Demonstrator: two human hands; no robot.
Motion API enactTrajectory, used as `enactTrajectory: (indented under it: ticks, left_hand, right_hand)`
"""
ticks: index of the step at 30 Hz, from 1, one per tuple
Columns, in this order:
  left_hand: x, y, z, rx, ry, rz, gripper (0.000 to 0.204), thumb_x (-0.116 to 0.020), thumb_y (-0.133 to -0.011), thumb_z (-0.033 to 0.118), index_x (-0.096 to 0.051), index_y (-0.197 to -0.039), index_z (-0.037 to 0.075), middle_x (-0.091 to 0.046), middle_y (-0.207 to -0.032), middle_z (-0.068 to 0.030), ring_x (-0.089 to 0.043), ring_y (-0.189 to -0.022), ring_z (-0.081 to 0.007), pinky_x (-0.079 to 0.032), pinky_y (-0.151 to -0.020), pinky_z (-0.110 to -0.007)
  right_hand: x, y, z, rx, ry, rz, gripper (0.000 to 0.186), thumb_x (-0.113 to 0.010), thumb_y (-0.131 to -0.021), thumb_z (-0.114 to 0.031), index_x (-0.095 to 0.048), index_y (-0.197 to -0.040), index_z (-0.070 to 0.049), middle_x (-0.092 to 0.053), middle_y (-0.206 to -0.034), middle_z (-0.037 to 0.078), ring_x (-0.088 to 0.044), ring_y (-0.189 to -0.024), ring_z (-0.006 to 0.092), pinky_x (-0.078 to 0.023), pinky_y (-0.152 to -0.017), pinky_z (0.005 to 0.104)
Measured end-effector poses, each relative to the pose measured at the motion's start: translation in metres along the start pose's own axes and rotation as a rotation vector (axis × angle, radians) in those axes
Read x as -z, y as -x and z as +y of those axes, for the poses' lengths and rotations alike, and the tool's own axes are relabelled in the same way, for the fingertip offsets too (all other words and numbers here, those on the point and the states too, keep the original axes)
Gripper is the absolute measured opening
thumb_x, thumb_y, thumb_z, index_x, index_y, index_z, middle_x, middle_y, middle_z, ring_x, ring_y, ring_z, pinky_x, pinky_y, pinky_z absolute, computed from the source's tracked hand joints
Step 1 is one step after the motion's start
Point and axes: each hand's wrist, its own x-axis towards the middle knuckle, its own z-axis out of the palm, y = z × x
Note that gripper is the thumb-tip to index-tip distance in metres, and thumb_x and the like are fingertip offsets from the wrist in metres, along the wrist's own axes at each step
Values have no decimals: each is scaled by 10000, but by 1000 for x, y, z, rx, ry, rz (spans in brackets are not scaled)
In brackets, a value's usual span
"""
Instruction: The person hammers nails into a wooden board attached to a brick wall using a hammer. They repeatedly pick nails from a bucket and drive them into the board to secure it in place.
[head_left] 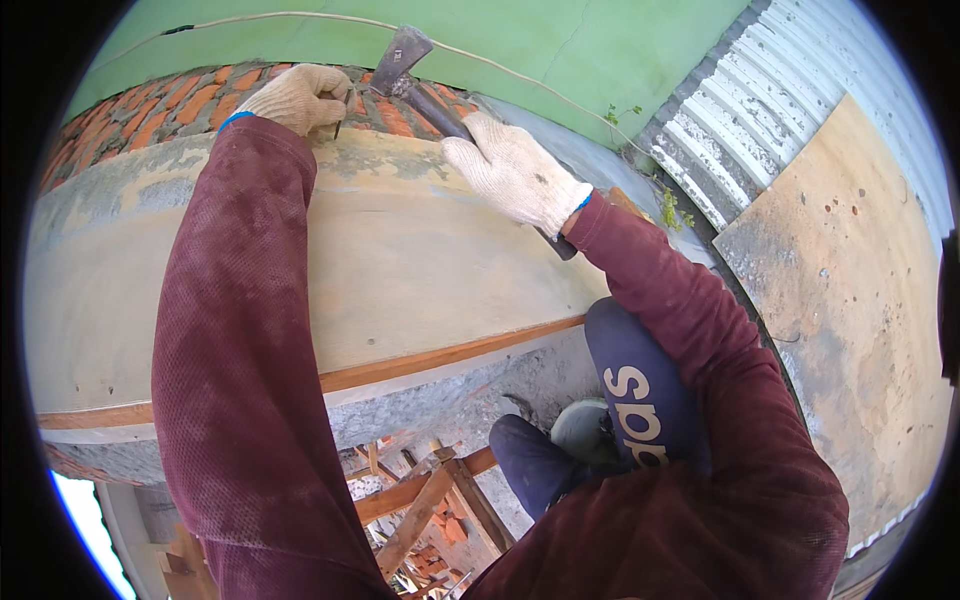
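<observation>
My right hand point(517, 172), in a white knit glove, grips the dark handle of a hatchet point(402, 62). Its metal head is raised over the brickwork, to the right of my left hand, and the handle's end sticks out below my wrist. My left hand point(300, 99), gloved the same way, pinches a thin dark nail point(337, 130) at the far edge of a pale wooden board point(440, 250). Only the nail's lower end shows clearly. The hatchet head is apart from the nail.
Behind the board runs red brickwork point(150, 115) against a green wall point(540, 45) with a cable point(500, 68). Corrugated sheets point(745, 130) and a stained plywood panel point(850, 260) lie at right. Below the board's near edge, a wooden frame point(425, 505) stands over broken bricks.
</observation>
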Motion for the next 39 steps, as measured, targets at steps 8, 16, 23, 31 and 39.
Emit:
enactTrajectory:
  ticks: [8,16,23,31,39]
  left_hand:
    - [4,13,25,49,-79,-50,120,-687,-898,163,-662,-917,47,-668,-879,-9,-589,-809,-134,-477,-779,-327]
    - [-5,23,33,97,-296,7,113,-695,-946,203,-721,-972,96,-702,-869,0,-632,-776,-115,-514,-742,-331]
    - [-6,30,49,168,-361,15,74,-710,-928,183,-728,-983,136,-723,-926,13,-679,-851,-129,-542,-810,-320]
    - [-8,22,30,144,-384,37,26,-682,-914,135,-705,-916,148,-692,-846,37,-669,-777,-102,-546,-727,-310]
    - [3,18,-3,-7,-374,-73,235,-716,-919,282,-760,-1122,174,-754,-968,-73,-703,-831,-189,-545,-738,-387]
  right_hand:
    - [-7,-6,6,223,59,120,439,-521,-1035,-412,-543,-1104,21,-655,-835,238,-674,-823,405,-501,-715,491]
    - [-12,-5,5,293,-4,98,403,-534,-1042,-379,-566,-1141,10,-629,-873,240,-656,-789,417,-493,-697,486]
    - [-20,-5,11,372,-87,205,409,-536,-1064,-377,-552,-1167,18,-658,-829,235,-675,-750,401,-501,-672,476]
    - [-30,-20,19,391,20,194,410,-554,-1059,-336,-539,-1208,46,-617,-700,226,-650,-639,394,-505,-605,450]
    - [-31,-3,-17,541,-177,377,356,-520,-1063,-303,-571,-1202,21,-614,-785,215,-614,-684,427,-490,-629,445]
